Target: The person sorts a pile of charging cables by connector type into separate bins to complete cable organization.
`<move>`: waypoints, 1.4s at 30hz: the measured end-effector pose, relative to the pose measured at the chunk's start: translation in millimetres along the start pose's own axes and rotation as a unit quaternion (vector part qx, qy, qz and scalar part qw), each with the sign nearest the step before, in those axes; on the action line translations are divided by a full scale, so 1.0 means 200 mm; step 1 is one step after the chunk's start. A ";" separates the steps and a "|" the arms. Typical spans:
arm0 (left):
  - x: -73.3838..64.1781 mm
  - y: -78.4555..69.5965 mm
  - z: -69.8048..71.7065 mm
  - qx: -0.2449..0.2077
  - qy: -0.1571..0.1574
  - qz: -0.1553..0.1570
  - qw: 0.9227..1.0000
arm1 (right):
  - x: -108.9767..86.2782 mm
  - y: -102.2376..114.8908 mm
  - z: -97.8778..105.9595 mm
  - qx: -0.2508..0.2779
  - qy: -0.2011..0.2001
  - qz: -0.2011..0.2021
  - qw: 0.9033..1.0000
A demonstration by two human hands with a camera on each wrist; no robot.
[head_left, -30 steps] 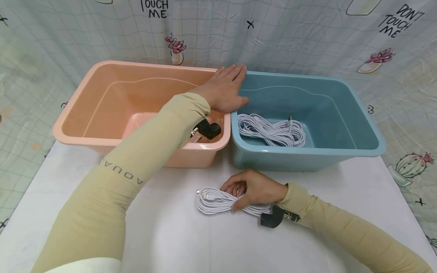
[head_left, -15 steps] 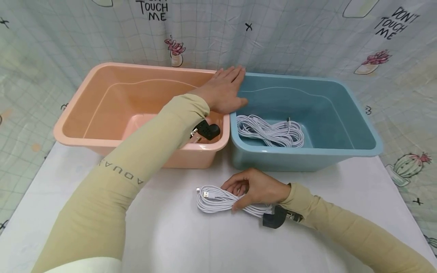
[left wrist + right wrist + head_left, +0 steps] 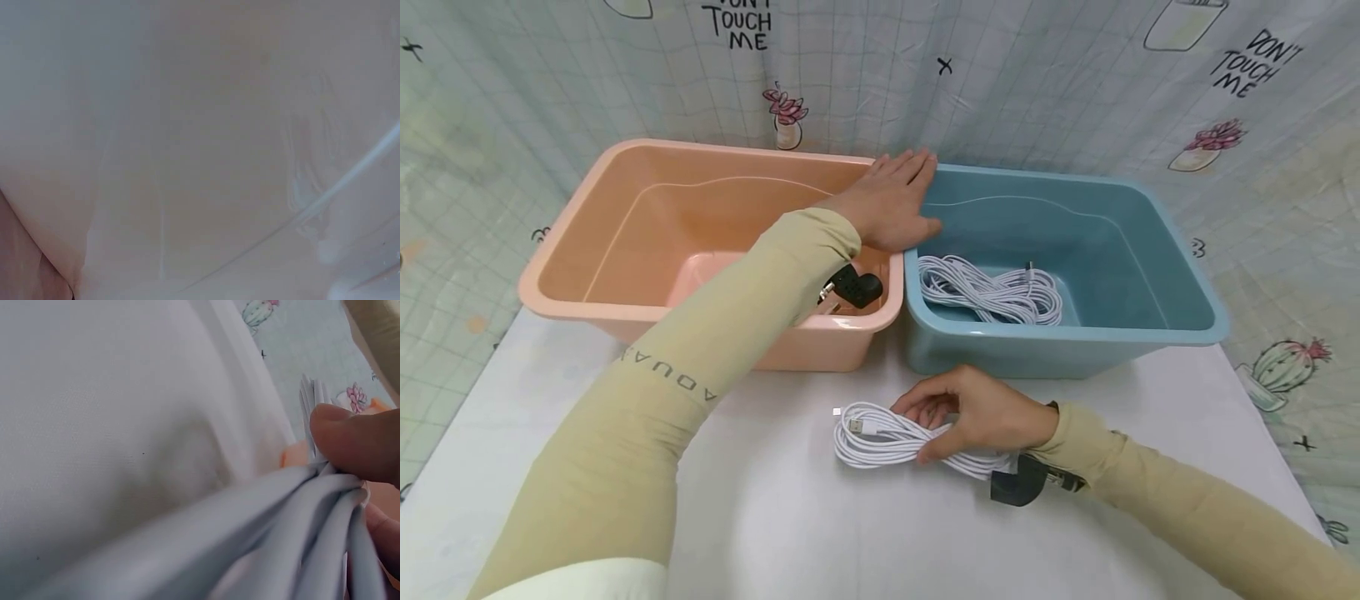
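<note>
In the head view, my right hand [image 3: 977, 412] grips a coiled white USB cable [image 3: 880, 437] by its middle, over the table in front of the bins. The right wrist view shows the thumb [image 3: 356, 440] pressing on the cable strands [image 3: 300, 525]. With fingers straight, my left hand [image 3: 887, 200] rests on the adjoining rims of the orange bin [image 3: 598, 310] and the blue bin [image 3: 1097, 335]. Inside the blue bin lie coiled white cables [image 3: 988, 290]. The left wrist view shows only a blurred, pale bin wall [image 3: 206, 125].
The white-covered table [image 3: 760, 500] spreads out in front of both bins. A patterned curtain [image 3: 1037, 92] hangs close behind them. My left sleeve [image 3: 700, 350] crosses over the orange bin's front rim and hides part of its inside.
The right hand has shifted slightly to the right, and the cable in its grip looks a little raised and tilted. The left hand stays on the rims. The head view has shifted slightly.
</note>
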State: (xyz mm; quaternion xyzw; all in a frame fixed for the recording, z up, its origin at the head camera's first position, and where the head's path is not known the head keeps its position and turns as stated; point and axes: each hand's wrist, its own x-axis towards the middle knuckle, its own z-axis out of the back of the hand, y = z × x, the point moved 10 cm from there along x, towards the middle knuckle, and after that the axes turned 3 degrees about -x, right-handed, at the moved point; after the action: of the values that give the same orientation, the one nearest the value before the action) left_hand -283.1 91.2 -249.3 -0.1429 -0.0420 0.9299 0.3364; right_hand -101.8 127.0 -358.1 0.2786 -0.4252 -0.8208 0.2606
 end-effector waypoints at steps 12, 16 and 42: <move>0.00 0.01 -0.01 -0.001 0.000 -0.003 1.000 | -0.09 0.20 0.10 -0.026 -0.024 0.056 0.998; 0.00 0.01 -0.01 0.000 0.002 -0.001 1.000 | -0.12 0.26 0.12 -0.016 -0.028 0.069 0.997; 0.00 0.00 0.00 0.000 -0.014 0.006 1.000 | -0.31 0.67 0.40 -0.102 -0.115 0.136 0.979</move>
State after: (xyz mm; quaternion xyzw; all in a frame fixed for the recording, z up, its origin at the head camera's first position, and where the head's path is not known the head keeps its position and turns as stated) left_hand -283.4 90.7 -249.2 -0.1304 -0.0454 0.9339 0.3299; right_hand -85.8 144.8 -191.9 0.0941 -0.4001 -0.8434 0.3460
